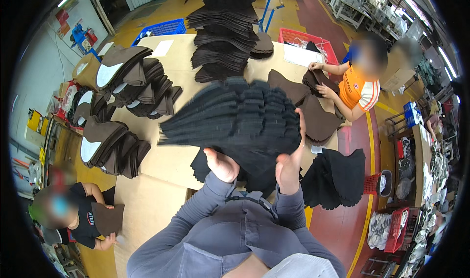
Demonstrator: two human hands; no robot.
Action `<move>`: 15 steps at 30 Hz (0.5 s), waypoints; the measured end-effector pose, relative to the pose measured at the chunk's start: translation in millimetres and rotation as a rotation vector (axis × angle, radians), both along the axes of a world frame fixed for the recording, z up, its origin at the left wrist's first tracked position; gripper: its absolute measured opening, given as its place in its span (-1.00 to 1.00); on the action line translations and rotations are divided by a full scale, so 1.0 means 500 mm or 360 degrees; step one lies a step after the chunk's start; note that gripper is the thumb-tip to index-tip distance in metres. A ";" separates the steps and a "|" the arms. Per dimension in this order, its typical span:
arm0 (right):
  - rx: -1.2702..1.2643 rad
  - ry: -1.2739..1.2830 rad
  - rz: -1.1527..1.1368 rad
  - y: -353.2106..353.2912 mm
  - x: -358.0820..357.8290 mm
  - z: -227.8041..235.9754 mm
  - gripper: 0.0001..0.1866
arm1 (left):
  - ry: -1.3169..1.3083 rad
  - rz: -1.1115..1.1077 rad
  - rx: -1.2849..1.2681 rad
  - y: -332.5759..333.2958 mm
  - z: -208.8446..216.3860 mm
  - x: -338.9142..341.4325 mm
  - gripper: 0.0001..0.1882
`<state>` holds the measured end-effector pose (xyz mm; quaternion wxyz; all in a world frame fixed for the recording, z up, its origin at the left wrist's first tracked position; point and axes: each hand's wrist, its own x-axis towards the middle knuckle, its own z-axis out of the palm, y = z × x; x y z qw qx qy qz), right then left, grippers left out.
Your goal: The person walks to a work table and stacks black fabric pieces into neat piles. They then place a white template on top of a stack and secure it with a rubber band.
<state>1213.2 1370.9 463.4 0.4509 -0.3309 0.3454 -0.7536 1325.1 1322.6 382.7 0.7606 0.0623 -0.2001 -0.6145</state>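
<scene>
A thick stack of black cut fabric pieces (235, 119) is lifted in front of me, its layered edges fanned and slightly blurred. My left hand (223, 165) grips it from the near left side, thumb up and the other fingers hidden beneath. On the right, my right hand (292, 163) clasps the stack's edge, with fingers reaching up along its side. More black fabric pieces (338, 177) lie at the table's right edge, near my right arm. Part of another black pile shows below the held stack.
Tall dark brown fabric stacks (223, 33) stand at the table's far middle. Brown piles with white sheets (115, 143) sit on the left. A co-worker in orange (360, 87) handles brown pieces at right; another person (88, 214) holds one at lower left. A red crate (308, 40) stands beyond.
</scene>
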 end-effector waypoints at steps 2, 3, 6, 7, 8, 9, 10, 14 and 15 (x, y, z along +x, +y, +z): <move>-0.0109 0.0108 -0.0234 -0.004 -0.005 -0.069 0.38 | -0.0128 -0.0036 0.0007 0.003 -0.021 0.005 -0.24; -0.0158 0.0129 -0.0210 0.000 0.009 -0.093 0.37 | -0.0206 -0.0073 -0.0023 0.004 -0.029 0.014 -0.20; 0.0030 -0.0071 -0.0186 0.009 0.001 -0.122 0.19 | -0.0530 -0.0251 -0.0157 0.012 -0.003 0.023 -0.21; 0.0088 -0.0061 -0.0187 0.013 -0.008 -0.166 0.13 | -0.0876 -0.0228 -0.0190 0.010 0.008 0.036 -0.22; 0.0093 -0.0072 -0.0133 0.017 -0.009 -0.180 0.06 | -0.0898 -0.0208 -0.0101 0.015 -0.011 0.043 -0.22; 0.0095 -0.0081 -0.0087 0.021 -0.012 -0.193 -0.01 | -0.0915 -0.0197 -0.0016 0.019 -0.028 0.049 -0.23; 0.0105 -0.0081 -0.0052 0.028 -0.018 -0.210 -0.08 | -0.0920 -0.0199 0.0072 0.024 -0.052 0.051 -0.23; -0.0022 0.0049 0.0142 0.038 -0.030 -0.192 -0.27 | -0.0466 -0.0293 0.0542 0.009 -0.105 0.103 -0.14; 0.0117 0.0113 0.0105 0.045 -0.043 -0.198 -0.31 | -0.0475 -0.0417 0.0703 0.003 -0.092 0.131 -0.13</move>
